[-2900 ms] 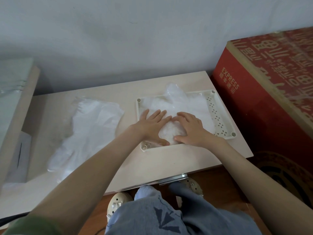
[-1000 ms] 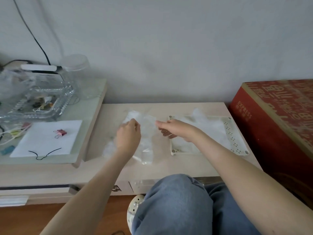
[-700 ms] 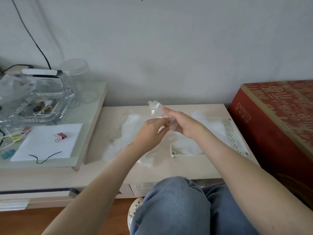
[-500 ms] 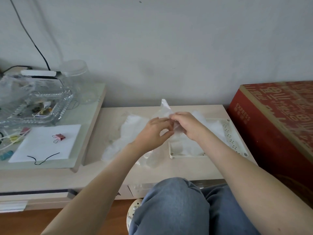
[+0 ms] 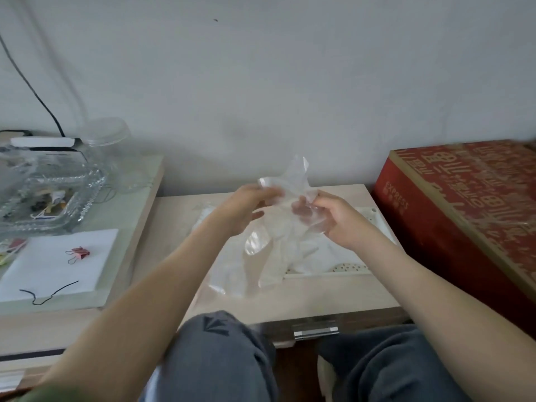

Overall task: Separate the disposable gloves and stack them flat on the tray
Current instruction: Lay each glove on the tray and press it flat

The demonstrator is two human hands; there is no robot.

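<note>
Currently, the left hand [image 5: 243, 211] and right hand [image 5: 340, 226] pinch one clear glove [image 5: 277, 230] above the table [image 5: 319, 295], while the tray [image 5: 327, 275] holds white gloves [image 5: 314, 255].

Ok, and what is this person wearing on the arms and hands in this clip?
The left hand and the right hand are bare, with no ring, watch or band that shows. The left forearm and right forearm are uncovered too. A blurred edge of green sleeve shows at the bottom left corner; the right arm leaves the frame before any sleeve appears.
</note>
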